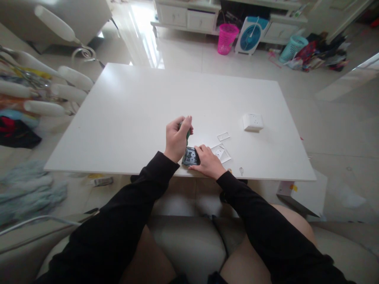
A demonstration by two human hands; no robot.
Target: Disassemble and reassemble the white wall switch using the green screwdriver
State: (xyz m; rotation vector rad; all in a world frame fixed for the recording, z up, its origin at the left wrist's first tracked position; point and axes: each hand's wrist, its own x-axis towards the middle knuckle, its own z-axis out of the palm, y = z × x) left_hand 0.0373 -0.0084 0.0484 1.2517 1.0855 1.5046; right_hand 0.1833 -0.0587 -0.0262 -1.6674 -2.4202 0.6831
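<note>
My left hand (177, 137) is wrapped round the green handle of a screwdriver (188, 135), held upright. Its lower end reaches the left side of a black rectangular electrical box (192, 156) near the table's front edge; the tip cannot be made out. On the right side of that box, my right hand (208, 161) grips it with thumb and fingers, pressing it against the table. Just beyond that hand lie a white socket faceplate (225, 154) and a thin white rectangular frame (223, 136). A small metallic piece (241, 170) rests near the front edge.
Farther right on the white table (142, 106) stands a white boxed wall socket (253, 122). A chandelier (56, 75) with white arms intrudes at the left. Beyond the table are a pink basket (227, 38), a blue-and-white fan (251, 36) and a low cabinet (174, 15).
</note>
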